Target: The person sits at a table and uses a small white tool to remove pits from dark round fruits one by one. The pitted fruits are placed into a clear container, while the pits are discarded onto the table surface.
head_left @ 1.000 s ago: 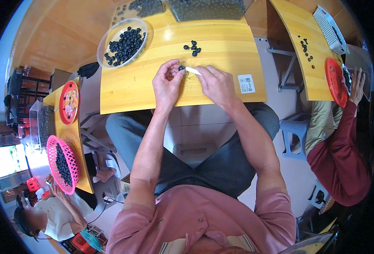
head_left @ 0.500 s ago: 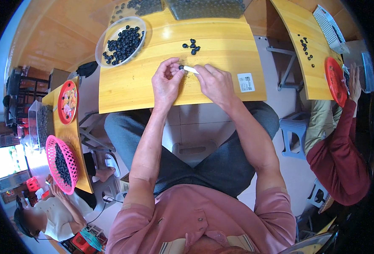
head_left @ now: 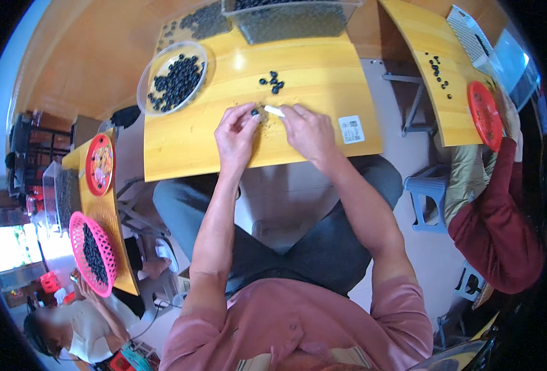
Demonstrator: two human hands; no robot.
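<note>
In my left hand (head_left: 235, 131) a small round black piece (head_left: 255, 112) is pinched between thumb and fingertips, over the middle of the yellow wooden table (head_left: 187, 145). A short white stick-like tool (head_left: 274, 111) is gripped in my right hand (head_left: 307, 131); it points toward the black piece, with a small gap between them. Fine dark crumbs (head_left: 266, 128) lie scattered beneath my hands. Just beyond them, several black pieces (head_left: 274, 81) sit in a loose cluster. At the far left stands a round clear tub (head_left: 142, 93) holding many more.
A clear bin (head_left: 292, 28) of dark pieces stands at the far edge. A white label (head_left: 351, 129) lies right of my hand. At side tables sit two people, near a pink basket (head_left: 107, 260), a red patterned tray (head_left: 89, 173) and a red plate (head_left: 485, 116).
The white tool has drawn back slightly from the black piece, leaving a gap. My whole view has shifted, so the table and bins sit a little differently.
</note>
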